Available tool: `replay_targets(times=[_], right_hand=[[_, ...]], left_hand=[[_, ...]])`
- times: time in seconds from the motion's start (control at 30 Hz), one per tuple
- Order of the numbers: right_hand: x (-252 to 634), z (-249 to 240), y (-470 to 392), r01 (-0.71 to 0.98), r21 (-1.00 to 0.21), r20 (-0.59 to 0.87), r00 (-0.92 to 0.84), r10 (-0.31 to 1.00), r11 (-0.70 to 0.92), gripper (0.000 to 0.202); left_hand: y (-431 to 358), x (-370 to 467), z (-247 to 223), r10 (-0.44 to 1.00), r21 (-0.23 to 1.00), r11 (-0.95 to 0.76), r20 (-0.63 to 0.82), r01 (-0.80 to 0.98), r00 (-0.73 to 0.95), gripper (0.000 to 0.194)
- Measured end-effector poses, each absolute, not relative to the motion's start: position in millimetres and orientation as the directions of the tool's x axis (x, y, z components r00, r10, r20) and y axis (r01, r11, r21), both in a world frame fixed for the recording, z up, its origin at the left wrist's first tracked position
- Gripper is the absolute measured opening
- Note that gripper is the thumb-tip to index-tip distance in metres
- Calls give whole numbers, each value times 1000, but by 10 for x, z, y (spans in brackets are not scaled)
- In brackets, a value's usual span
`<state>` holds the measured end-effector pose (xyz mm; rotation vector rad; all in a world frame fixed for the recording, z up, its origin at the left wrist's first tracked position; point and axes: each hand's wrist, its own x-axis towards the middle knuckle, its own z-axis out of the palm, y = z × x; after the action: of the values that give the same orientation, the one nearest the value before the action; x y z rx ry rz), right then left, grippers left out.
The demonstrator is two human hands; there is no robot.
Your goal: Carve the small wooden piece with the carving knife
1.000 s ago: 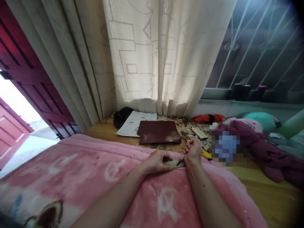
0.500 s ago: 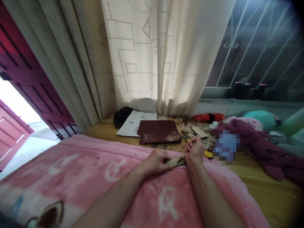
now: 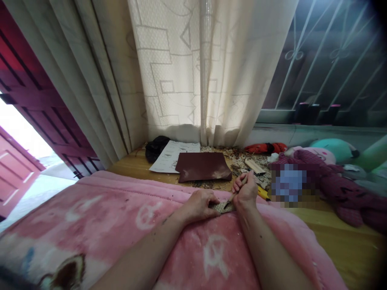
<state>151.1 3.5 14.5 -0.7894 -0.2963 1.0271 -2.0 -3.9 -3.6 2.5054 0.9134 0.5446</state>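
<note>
On the pink blanket (image 3: 145, 241), my left hand (image 3: 200, 204) pinches a small pale piece (image 3: 219, 208) with a scale-like textured surface, perhaps carved wood. My right hand (image 3: 246, 190) is closed round a slim carving tool (image 3: 232, 198) with a light handle. Its dark tip meets or lies just over the pale piece, near my left fingertips. Part of the piece is hidden behind my left fingers, and the right end reaches my right wrist. Beyond my right hand lies a yellow-handled tool (image 3: 263, 193), partly covered by it.
Wood shavings (image 3: 238, 158) litter the wooden surface, with a pale wooden block (image 3: 254, 166) among them. A brown sheet (image 3: 202, 165) overlaps white printed paper (image 3: 167, 157) beside a black bag (image 3: 155, 150). An orange-red bundle (image 3: 267, 148) and plush toys (image 3: 341, 197) lie right.
My right hand has shifted slightly left and tilted, showing more of the tool's shaft over the pale piece. My left hand keeps its hold with little movement.
</note>
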Motion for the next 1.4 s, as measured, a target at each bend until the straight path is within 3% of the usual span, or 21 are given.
replay_targets(times=[0.2,0.8,1.4], right_hand=[[1499,116,43,-582,-720,-62,598,799,379,36],[1431,74,67,-542,-747,-70,641,765,385,36],[1338,149,-3,-441,-790,39,658,752,427,39]], left_hand=[[-44,-5,-46,724,531,-647,202,547,660,20],[-28,-5,-86,767,564,-585,149,584,624,21],[-48,-2,-32,801,603,-507,67,616,594,25]])
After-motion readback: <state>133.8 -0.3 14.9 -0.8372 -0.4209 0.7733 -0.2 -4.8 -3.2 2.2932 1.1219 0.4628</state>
